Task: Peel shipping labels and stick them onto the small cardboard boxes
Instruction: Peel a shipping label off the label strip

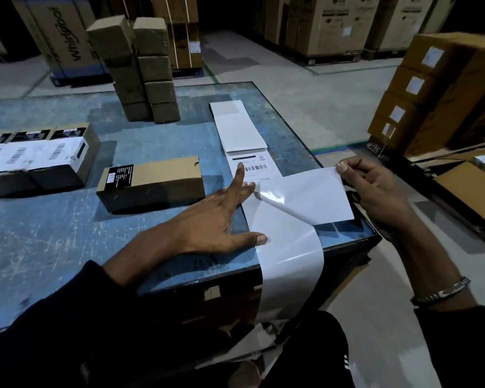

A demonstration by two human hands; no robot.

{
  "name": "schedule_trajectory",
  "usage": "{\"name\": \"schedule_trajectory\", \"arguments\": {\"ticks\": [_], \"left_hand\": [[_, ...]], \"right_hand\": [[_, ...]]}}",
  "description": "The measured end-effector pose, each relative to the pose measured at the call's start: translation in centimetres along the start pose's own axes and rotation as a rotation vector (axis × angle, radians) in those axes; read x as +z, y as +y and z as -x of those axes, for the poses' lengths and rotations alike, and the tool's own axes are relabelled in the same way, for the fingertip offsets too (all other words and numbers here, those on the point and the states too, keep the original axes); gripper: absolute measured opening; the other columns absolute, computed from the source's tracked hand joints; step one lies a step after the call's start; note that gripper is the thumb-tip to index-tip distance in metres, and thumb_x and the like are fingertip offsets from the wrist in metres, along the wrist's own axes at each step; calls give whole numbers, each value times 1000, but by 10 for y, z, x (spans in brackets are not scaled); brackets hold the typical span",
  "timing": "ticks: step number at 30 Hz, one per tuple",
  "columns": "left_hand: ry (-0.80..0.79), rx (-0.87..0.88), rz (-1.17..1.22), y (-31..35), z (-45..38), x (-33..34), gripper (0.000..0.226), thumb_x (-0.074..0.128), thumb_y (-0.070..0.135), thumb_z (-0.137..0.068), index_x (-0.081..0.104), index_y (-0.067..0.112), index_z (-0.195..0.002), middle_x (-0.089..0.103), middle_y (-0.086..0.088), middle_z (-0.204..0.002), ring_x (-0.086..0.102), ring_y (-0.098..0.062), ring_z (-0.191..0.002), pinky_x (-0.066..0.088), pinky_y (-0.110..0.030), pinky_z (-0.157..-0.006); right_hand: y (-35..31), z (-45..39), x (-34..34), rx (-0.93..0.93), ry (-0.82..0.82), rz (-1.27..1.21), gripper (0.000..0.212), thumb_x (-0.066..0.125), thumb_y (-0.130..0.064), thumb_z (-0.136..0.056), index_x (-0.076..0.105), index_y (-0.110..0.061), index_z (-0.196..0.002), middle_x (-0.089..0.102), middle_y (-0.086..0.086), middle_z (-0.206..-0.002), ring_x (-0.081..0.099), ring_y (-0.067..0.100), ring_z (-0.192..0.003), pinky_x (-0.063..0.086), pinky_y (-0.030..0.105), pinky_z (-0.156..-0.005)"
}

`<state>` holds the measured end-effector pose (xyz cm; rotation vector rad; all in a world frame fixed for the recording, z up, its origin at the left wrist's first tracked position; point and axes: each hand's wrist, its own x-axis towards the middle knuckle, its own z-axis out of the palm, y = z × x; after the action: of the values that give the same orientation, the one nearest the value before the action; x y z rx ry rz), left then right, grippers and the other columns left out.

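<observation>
A white shipping label [317, 196] is half peeled off the glossy backing strip [286, 247], which runs over the table's front right edge. My right hand [375, 191] pinches the label's far corner and lifts it. My left hand [221, 214] lies flat with spread fingers, pressing the strip down at its left side. Beyond it on the strip sits a printed label with a barcode [254, 168], then a folded blank stretch [240, 126]. A small brown cardboard box [157, 177] with a black sticker lies left of my left hand.
The worn blue table [67, 233] holds labelled boxes [39, 155] at the left and two stacks of small brown boxes [143, 71] at the back. A stack of labelled cartons [431, 91] stands on the floor at the right. Large appliance cartons line the far wall.
</observation>
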<state>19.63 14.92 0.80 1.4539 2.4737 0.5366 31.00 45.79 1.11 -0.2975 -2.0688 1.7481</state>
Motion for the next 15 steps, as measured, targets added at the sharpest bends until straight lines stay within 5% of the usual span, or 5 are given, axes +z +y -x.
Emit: {"name": "schedule_trajectory", "arguments": {"ticks": [5, 8, 12, 15], "left_hand": [[-13, -21, -40, 3, 1, 0, 128, 49, 87, -87, -46, 32, -153, 4, 16, -177, 5, -9, -164, 7, -29, -133], [1, -26, -47, 5, 2, 0, 127, 48, 87, -88, -45, 32, -154, 4, 17, -177, 5, -8, -164, 4, -25, -132], [16, -44, -31, 7, 2, 1, 127, 51, 83, -88, -41, 30, -157, 2, 19, -175, 5, -3, -162, -5, -7, -120], [34, -48, -22, 6, 2, 1, 127, 52, 85, -86, -37, 33, -159, 0, 26, -171, 7, -5, -162, 0, -12, -122]], "right_hand": [[4, -2, -2, 43, 141, -171, 17, 55, -20, -111, 64, -20, -97, 77, -7, -88, 73, 8, -84, 59, 23, -67], [4, -6, -3, 60, 231, -309, 17, 54, -21, -110, 66, -9, -109, 75, 12, -105, 69, 28, -97, 57, 36, -77], [6, -13, 2, 109, 259, -328, 43, 56, -27, -108, 59, 7, -135, 69, 33, -125, 66, 43, -104, 53, 53, -92], [4, -20, 4, 128, 270, -326, 40, 56, -26, -108, 61, 6, -132, 70, 31, -127, 68, 40, -104, 59, 44, -85]]}}
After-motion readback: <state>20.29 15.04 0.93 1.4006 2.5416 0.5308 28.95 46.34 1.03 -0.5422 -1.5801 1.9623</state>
